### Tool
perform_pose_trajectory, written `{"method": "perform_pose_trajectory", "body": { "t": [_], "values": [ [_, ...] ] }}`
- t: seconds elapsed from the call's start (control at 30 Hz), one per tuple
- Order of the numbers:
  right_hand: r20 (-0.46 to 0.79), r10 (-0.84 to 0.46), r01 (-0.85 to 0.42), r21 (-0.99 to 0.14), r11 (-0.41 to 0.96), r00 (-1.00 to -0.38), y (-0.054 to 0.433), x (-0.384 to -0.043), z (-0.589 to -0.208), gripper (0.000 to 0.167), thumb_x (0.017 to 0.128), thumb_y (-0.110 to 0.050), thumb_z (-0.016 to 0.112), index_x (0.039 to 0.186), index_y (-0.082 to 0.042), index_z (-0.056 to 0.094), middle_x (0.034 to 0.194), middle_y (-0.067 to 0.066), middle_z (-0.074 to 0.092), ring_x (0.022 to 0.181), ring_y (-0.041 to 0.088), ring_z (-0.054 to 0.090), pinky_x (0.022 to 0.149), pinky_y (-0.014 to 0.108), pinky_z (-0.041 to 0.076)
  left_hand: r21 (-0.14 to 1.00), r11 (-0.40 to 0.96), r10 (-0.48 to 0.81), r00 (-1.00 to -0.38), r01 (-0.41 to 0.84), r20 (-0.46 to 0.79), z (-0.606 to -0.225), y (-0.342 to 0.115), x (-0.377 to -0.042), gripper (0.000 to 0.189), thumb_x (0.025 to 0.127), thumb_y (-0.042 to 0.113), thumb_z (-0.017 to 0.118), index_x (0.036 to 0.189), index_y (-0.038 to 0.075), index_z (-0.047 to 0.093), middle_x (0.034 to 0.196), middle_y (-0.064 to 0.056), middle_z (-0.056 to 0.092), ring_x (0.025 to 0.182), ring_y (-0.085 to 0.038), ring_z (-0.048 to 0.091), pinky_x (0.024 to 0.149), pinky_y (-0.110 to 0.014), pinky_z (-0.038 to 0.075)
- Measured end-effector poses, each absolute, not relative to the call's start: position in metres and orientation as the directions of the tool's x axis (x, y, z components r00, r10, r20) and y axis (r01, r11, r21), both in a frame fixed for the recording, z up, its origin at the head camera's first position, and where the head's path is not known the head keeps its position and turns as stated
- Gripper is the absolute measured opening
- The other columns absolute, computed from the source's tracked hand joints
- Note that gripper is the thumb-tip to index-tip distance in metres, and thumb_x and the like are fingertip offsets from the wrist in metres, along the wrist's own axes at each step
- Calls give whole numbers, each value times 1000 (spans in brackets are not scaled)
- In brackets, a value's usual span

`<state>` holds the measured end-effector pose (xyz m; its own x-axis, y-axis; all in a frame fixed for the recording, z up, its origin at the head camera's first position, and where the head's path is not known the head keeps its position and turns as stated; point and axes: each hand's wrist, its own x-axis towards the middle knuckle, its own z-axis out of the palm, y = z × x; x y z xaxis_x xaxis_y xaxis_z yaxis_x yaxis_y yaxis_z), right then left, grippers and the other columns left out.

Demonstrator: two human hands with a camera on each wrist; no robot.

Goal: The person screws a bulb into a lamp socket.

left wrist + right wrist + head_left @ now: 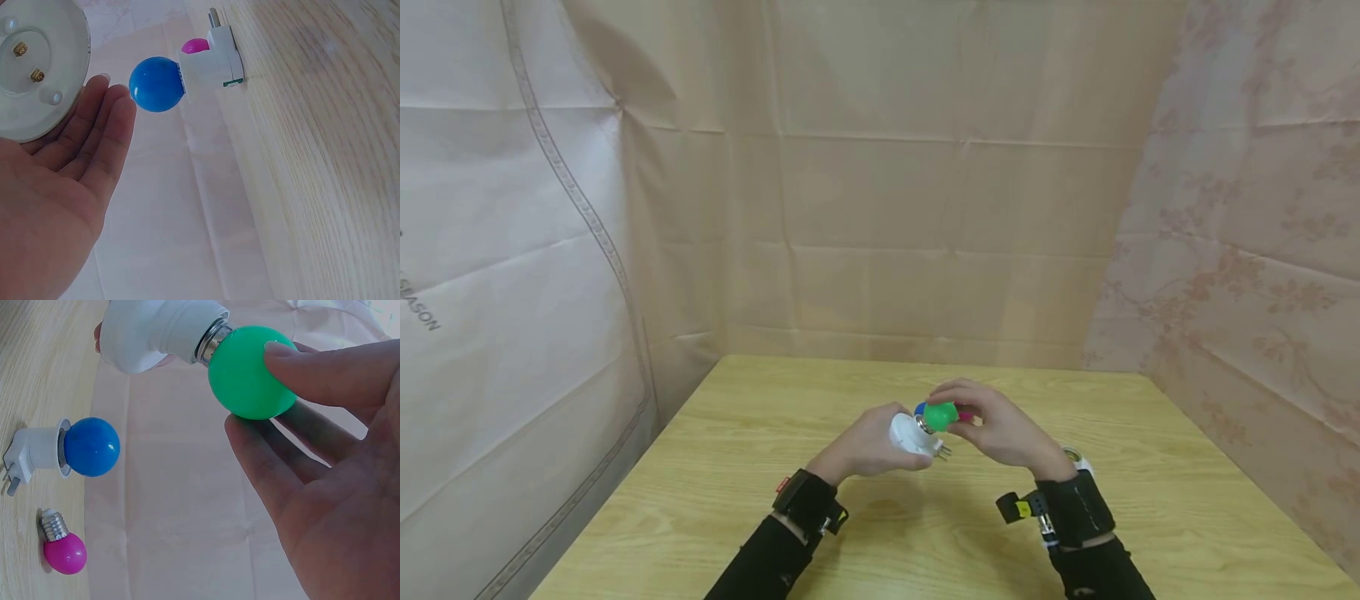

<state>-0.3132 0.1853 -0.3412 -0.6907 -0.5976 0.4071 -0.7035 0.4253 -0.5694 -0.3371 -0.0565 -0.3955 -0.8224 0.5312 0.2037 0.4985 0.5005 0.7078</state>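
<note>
While the white, round-based plastic socket [140, 332] is gripped in the left hand [874, 442], the round green bulb [250, 375] is pinched at its mouth [206, 339] by the right hand [1000, 429]; straight alignment should be ensured.

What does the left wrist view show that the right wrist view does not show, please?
Left wrist only: two brass-coloured screws on the white lamp holder.

Right wrist only: the right hand holding the green bulb, and the metal thread of the pink bulb.

Both: lamp holder, left hand, blue bulb in its plug-in socket, pink bulb and wooden table.
</note>
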Motion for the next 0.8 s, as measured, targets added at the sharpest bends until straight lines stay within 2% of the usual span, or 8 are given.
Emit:
{"method": "perform_pose_trajectory", "body": {
  "t": [0.23,0.5,0.8],
  "values": [
    [402,-587,-694,-570,440,-703,186,-313,-341,39,91,1,72,129,-8,67,132,9,63,114,27,62,93,47,54,697,512,530,-823,503,205,-395,-56,-337,60,78,46,83,118,9,59,93,6,62,79,-10,59,65,-29,52],
    [382,-570,-665,-597,449,-728,185,-312,-341,38,94,-4,71,131,-8,65,132,9,62,110,24,62,92,33,53,695,520,530,-826,496,193,-395,-56,-338,62,78,48,82,120,9,59,94,6,62,80,-11,60,65,-29,52],
    [365,-497,-604,-618,503,-787,181,-309,-344,38,97,-17,70,134,-8,65,125,6,65,105,26,61,90,39,53,686,520,539,-818,510,200,-396,-55,-337,64,77,49,81,120,8,58,95,6,62,79,-10,60,64,-28,52]
  ]
}}
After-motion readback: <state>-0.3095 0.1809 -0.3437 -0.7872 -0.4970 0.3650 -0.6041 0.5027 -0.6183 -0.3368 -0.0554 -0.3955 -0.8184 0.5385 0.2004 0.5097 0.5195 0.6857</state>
